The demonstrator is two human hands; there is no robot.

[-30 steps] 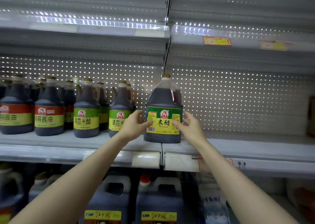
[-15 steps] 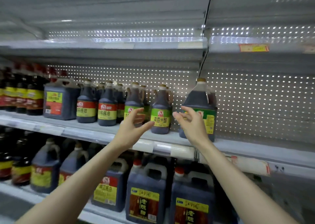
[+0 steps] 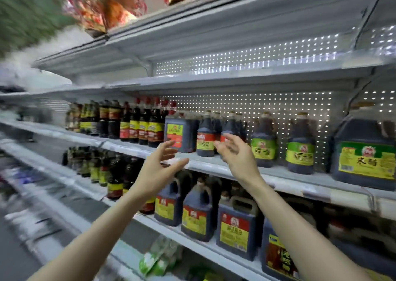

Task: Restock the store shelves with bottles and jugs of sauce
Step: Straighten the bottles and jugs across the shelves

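Note:
A dark vinegar jug with a green and yellow label (image 3: 365, 150) stands on the middle shelf (image 3: 300, 182) at the far right, with nothing touching it. My left hand (image 3: 157, 169) and my right hand (image 3: 237, 154) are raised in front of the shelf well to its left, both empty with fingers spread. Behind my hands a row of smaller dark jugs (image 3: 263, 141) with green or red labels lines the same shelf. Tall dark bottles (image 3: 143, 124) stand further left. The picture is blurred.
The shelf below holds large handled jugs (image 3: 198, 212) with red and yellow labels and dark bottles (image 3: 113, 173). The shelf above the jugs (image 3: 235, 77) shows nothing on it. Red packets (image 3: 102, 8) sit on the top shelf. Green bags (image 3: 158, 257) lie lower down.
Both hands have let go of the green-labelled jug, which stays on the shelf. The view has swung left, so the jug now sits at the right edge and my hands are apart from it.

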